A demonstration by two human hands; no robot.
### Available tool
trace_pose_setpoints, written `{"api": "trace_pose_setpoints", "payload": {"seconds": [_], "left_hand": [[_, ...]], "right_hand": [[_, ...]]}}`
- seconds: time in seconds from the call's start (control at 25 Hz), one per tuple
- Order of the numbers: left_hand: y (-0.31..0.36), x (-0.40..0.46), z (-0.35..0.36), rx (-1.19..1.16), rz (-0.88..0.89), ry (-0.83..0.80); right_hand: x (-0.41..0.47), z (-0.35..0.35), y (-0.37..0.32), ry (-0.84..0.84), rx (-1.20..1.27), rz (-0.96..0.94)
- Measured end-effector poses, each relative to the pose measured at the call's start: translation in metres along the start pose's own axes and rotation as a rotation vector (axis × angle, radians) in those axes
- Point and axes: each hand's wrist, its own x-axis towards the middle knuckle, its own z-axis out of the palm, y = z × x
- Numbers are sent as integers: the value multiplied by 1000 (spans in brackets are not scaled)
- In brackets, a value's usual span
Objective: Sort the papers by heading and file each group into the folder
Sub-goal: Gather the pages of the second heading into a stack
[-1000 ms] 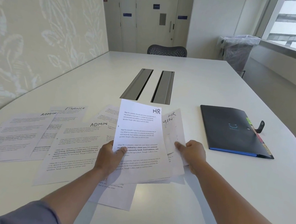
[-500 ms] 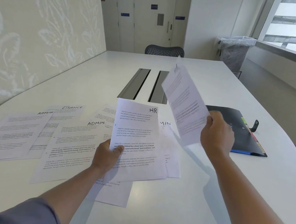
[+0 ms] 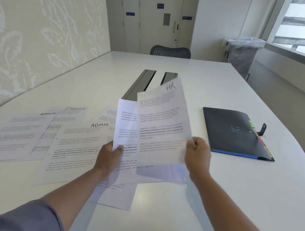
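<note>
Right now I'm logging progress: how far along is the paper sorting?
Early. Done: nothing filed; the folder lies closed. In hand: the right hand holds an HR sheet over the sheet gripped by the left hand. Left: the ADMIN sheets and the FINANCE sheet lie overlapping, ungrouped.

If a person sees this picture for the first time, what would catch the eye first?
Most likely the blurred sheet headed HR, raised in mid-frame and pinched at its edge by the right hand, partly covering the sheet that the left hand grips. Next, the papers headed ADMIN and FINANCE, spread flat on the white table at left, and the dark folder, closed, at right.
</note>
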Motion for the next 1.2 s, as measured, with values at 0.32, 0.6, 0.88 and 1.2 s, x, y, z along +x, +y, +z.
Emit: {"api": "trace_pose_setpoints", "payload": {"seconds": [0.32, 0.6, 0.88, 1.2], "left_hand": [[0, 1, -6, -129, -40, 3], [0, 1, -3, -116, -15, 23], [6, -3, -3, -53, 12, 5], [10, -4, -6, -37, 16, -33]], "right_hand": [[-42, 35, 29, -65, 17, 4], [-44, 38, 33, -281, -83, -64], [-43, 36, 34, -338, -120, -110], [-46, 42, 32, -332, -478, -329]]}}
